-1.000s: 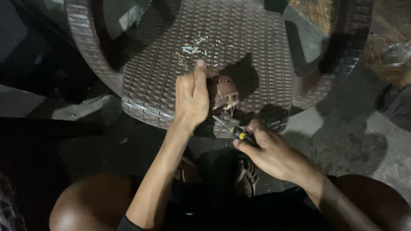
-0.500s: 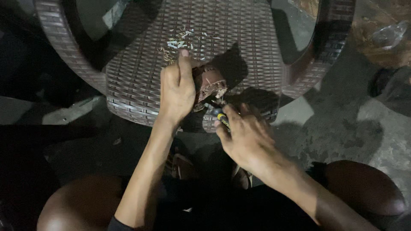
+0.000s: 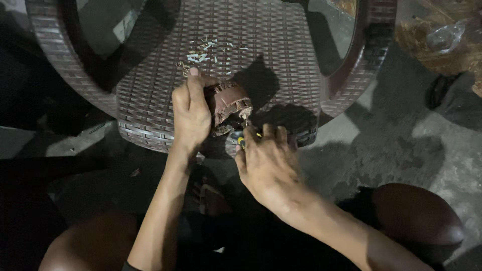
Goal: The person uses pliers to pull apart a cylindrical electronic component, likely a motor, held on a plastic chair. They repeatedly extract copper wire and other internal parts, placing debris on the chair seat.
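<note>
My left hand presses down on a small brown ribbed object that rests on the seat of a brown woven plastic chair. My right hand is closed around a tool with a yellow and black handle, whose tip points up into the underside of the brown object. The tool's tip is hidden by the object and my fingers. Pale shavings lie scattered on the seat just beyond my left hand.
The chair's armrests curve on both sides of the seat. My knees sit at the lower left and right. Grey concrete floor lies to the right, with a dark shoe and crumpled plastic at the upper right.
My right hand has moved up and left, closing in under the brown object with the tool. My left hand has kept its hold on the object.
</note>
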